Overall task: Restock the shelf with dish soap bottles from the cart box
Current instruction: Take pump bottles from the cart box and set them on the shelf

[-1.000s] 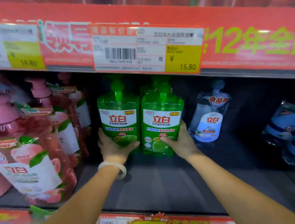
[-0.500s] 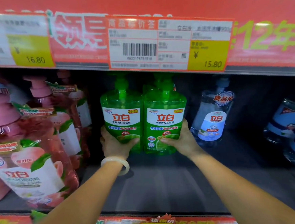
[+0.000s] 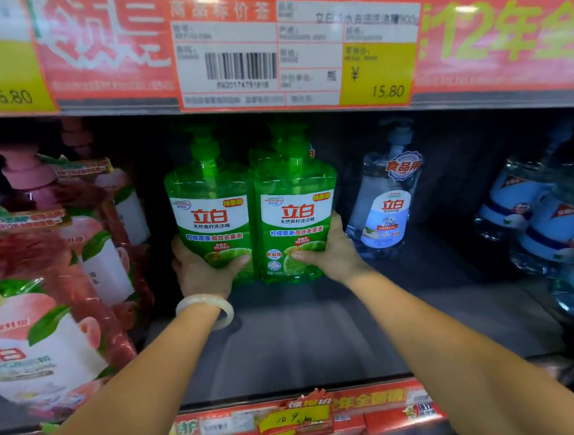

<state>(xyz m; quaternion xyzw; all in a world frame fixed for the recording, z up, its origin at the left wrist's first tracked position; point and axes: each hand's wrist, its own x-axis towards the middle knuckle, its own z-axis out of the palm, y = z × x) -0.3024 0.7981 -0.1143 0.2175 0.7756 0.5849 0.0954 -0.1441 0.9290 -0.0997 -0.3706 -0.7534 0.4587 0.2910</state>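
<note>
While gripped low on the shelf, two bottles upright, side by side, touching.
Left bottle point(image 3: 211, 209): translucent green plastic, square-shouldered body, pump top; glossy white-and-green label with lime picture.
Right bottle point(image 3: 297, 213): same green plastic, same shape and label; third green pump bottle point(image 3: 281, 138) directly behind, mostly hidden.
Left hand point(image 3: 202, 270): curled round lower left flank of left bottle, thumb across label front.
Right hand point(image 3: 333, 253): curled round lower right flank of right bottle, thumb across lime picture.
Bangle point(image 3: 205, 309): smooth, pale, rounded ring on left wrist.
Shelf point(image 3: 305, 339): dark, flat metal deck, dull sheen, bare in front of green bottles.
Pink bottles point(image 3: 39, 278): left of green pair, red-tinted plastic wrapped in crinkled film, peach pictures, pink pump heads.
Clear bottle point(image 3: 385, 202): just right of green pair, colourless plastic, pale blue-white label, grey pump.
Blue-labelled bottles point(image 3: 560, 223): far right, clear plastic, blurred.
Price tag point(image 3: 294, 50): flat card on red shelf edge above, barcode, yellow panel reading 15.80.
</note>
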